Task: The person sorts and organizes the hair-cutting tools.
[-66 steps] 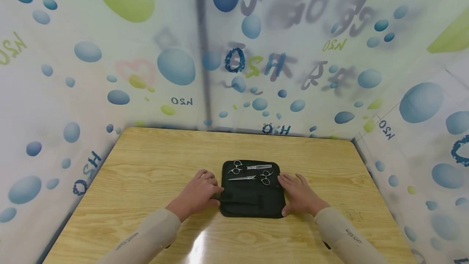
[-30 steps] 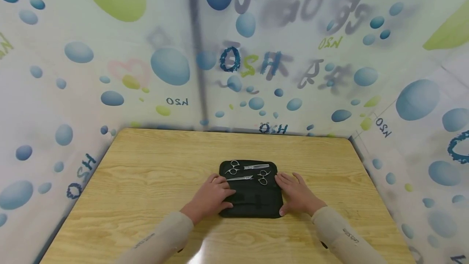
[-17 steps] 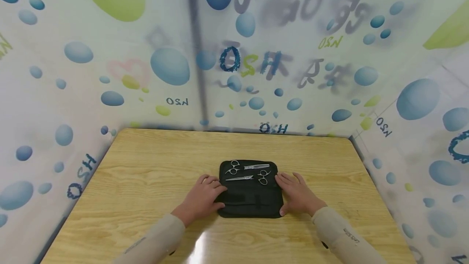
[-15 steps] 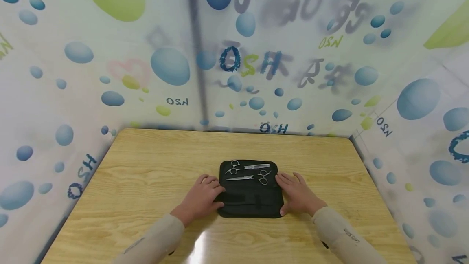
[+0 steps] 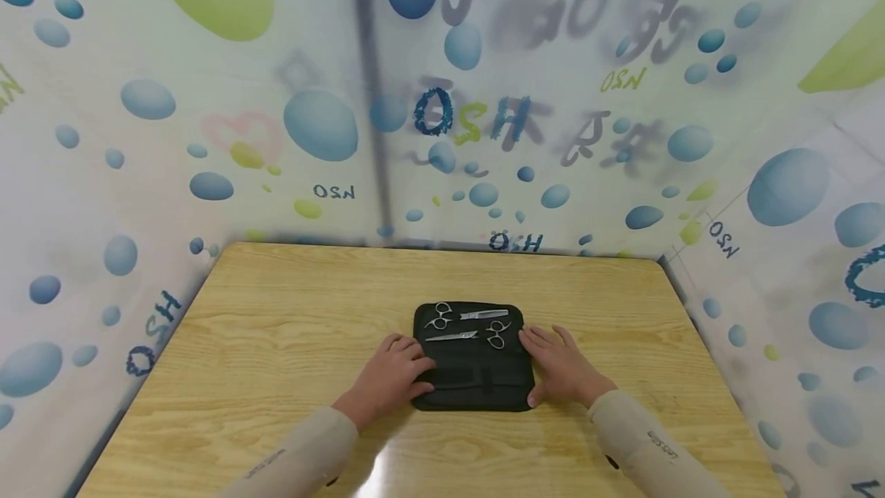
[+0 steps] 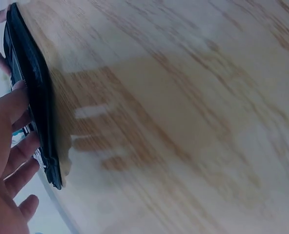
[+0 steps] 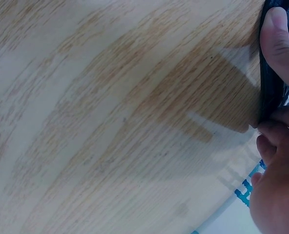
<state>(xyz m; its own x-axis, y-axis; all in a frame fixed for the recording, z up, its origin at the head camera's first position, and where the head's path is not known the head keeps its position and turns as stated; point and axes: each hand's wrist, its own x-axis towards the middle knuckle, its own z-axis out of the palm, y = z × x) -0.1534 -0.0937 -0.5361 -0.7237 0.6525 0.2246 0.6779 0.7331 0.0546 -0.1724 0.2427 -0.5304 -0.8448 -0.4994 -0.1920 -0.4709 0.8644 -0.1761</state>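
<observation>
While the black case (image 5: 470,400) is lying flat on the wooden table (image 5: 311,290), my left hand (image 5: 390,375) is resting with relaxed fingers on its left edge, and my right hand (image 5: 561,363) is touching its right edge, fingers loosely extended. Two pairs of silver scissors (image 5: 484,316) are lying on its far half, pointing opposite ways.

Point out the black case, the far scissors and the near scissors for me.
Black case (image 5: 477,358): head view, bare area near its middle.
Far scissors (image 5: 486,315): head view, on the blades.
Near scissors (image 5: 452,337): head view, on the blades.
</observation>
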